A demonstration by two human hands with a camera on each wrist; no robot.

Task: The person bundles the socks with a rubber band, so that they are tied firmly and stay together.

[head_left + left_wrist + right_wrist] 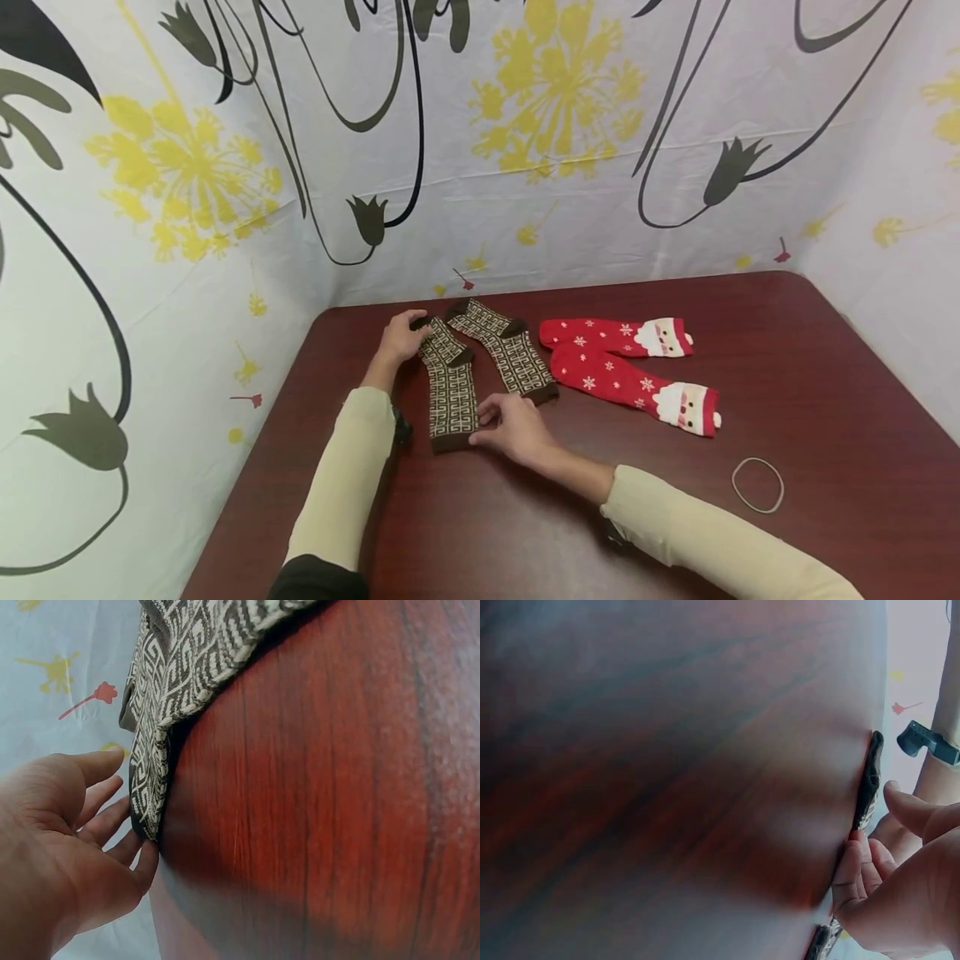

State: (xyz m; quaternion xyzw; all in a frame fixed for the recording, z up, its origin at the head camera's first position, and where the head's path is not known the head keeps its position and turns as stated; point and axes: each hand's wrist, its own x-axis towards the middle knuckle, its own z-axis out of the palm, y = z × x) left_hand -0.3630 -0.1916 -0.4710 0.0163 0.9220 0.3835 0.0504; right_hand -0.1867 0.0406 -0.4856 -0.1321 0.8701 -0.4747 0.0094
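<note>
Two brown-and-cream patterned socks lie side by side on the table. At the toe of the left patterned sock [452,398], my left hand [402,337] touches the edge with its fingertips; in the left wrist view the thumb stands apart from the fingers. My right hand [513,425] is at that sock's dark cuff, with its fingertips at the cuff's right edge. The right wrist view shows this hand's thumb raised away from its bent fingers. The other patterned sock [517,354] slants just to the right, its cuff close behind my right hand.
Two red socks with snowflakes and Santa faces, an upper one [600,335] and a lower one [618,382], overlap at the left end, right of the patterned pair. A thin pale loop [782,482] lies nearer on the dark red table [847,400]. Printed cloth [450,142] hangs behind.
</note>
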